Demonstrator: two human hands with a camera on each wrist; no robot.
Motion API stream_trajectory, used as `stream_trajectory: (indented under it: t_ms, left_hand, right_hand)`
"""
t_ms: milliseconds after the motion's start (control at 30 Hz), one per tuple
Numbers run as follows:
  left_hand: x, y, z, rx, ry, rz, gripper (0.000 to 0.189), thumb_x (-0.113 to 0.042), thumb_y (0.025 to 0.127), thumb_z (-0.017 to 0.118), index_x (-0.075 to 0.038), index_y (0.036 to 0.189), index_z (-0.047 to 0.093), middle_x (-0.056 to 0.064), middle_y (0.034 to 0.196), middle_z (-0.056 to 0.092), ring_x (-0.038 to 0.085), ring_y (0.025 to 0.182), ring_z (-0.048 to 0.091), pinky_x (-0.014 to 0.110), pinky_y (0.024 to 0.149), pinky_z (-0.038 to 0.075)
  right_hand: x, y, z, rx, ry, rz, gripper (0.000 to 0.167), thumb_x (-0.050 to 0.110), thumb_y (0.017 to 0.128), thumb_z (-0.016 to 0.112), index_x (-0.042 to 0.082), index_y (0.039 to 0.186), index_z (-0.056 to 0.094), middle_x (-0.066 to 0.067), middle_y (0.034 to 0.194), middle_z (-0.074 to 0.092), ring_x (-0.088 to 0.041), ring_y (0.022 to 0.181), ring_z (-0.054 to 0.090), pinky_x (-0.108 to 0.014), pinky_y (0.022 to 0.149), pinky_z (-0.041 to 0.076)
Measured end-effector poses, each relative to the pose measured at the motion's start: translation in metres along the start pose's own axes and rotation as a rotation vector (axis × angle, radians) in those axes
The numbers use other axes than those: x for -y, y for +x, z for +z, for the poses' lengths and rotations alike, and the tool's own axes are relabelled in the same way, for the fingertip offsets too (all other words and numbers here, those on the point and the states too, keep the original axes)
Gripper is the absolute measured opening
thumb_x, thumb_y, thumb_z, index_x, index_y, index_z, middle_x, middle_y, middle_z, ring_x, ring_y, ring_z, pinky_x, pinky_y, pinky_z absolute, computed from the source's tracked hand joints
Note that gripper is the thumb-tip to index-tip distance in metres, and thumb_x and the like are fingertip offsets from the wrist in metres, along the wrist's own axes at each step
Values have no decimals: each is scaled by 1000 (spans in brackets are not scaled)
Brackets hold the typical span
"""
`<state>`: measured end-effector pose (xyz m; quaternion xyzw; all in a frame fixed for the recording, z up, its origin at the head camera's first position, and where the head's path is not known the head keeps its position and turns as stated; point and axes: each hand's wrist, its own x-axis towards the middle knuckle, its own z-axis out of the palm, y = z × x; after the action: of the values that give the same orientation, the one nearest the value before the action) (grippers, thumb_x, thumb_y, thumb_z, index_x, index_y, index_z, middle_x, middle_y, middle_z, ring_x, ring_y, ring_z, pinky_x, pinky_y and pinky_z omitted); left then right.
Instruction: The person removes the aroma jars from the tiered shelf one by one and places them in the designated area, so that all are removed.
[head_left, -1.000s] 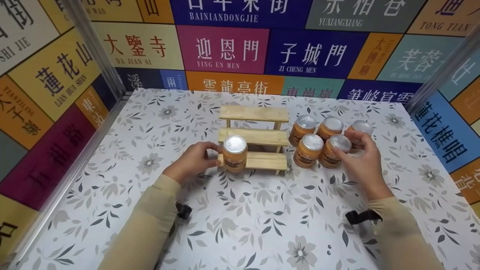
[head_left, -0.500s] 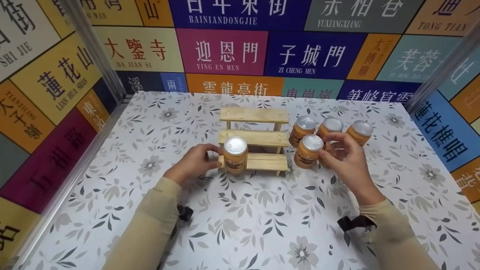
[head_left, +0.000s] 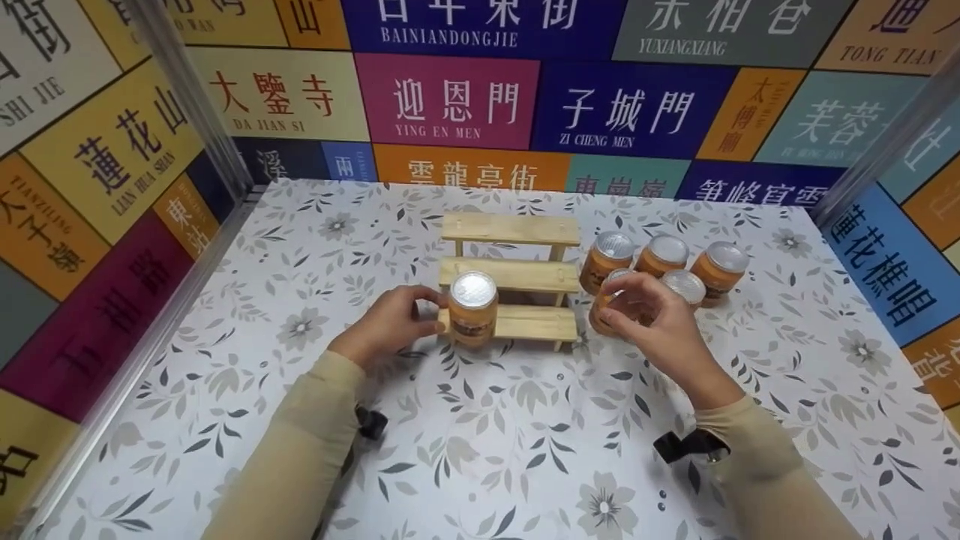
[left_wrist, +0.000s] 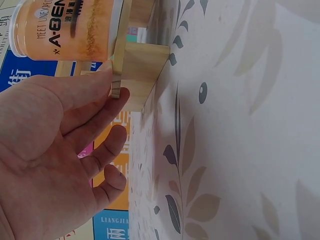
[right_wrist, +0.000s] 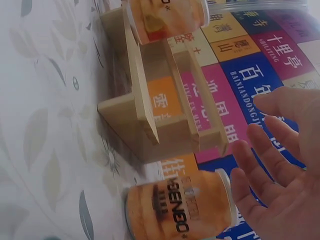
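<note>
A three-tier wooden step shelf [head_left: 510, 229] stands mid-table. On the left of its lowest step sits an upright orange can [head_left: 472, 319] with a silver lid. My left hand [head_left: 394, 319] pinches the left end of that step between thumb and index finger; in the left wrist view the can [left_wrist: 70, 30] is just above the fingertips. My right hand [head_left: 664, 326] hovers over the front of the can group, fingers loosely bent. It partly hides the front-left can [head_left: 600, 319]. In the right wrist view a can [right_wrist: 160, 207] stands near those fingertips, with nothing between the fingers.
Several more orange cans stand right of the shelf: three behind, including a back-right can [head_left: 720, 270], and a front can [head_left: 686, 285] partly behind my right hand. A leaf-patterned tabletop [head_left: 525, 450] is bounded by colourful sign-covered walls [head_left: 450, 97].
My right hand has moved left, from the front-right can across to the front-left one. My left hand, the shelf and the can on it stay in place.
</note>
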<state>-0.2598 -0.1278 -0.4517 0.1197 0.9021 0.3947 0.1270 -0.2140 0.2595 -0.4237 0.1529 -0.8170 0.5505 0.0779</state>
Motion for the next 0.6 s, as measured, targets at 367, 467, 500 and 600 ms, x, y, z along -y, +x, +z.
stream_trajectory:
  t_ms: [367, 467, 500, 600]
  left_hand:
    - [0, -1, -2, 1, 7, -32, 37, -20, 91, 80, -18, 127, 70, 7, 86, 64, 16, 66, 54, 32, 60, 46]
    - [-1, -1, -2, 4, 7, -44, 37, -19, 91, 80, -18, 127, 70, 9, 89, 65, 17, 68, 55, 32, 61, 46]
    - [-2, -1, -2, 4, 9, -49, 38, -19, 91, 80, -19, 127, 70, 9, 90, 65, 17, 68, 55, 32, 61, 46]
    - [-3, 0, 0, 3, 10, -58, 38, -20, 91, 80, -19, 127, 70, 8, 93, 65, 18, 72, 56, 33, 64, 47]
  right_hand:
    - [6, 6, 34, 170, 17, 26, 34, 20, 94, 78, 8, 123, 67, -17, 121, 68, -23, 104, 66, -31, 88, 54]
    - [10, 9, 43, 196, 38, 11, 34, 19, 93, 79, 9, 123, 67, -16, 123, 67, -26, 108, 65, -33, 92, 54]
    - [11, 9, 47, 202, 38, 8, 35, 19, 92, 80, 9, 123, 67, -14, 123, 67, -26, 108, 65, -34, 94, 54]
    - [15, 11, 55, 220, 23, -10, 37, 20, 91, 81, 8, 123, 67, -11, 123, 68, -26, 109, 65, -40, 97, 53]
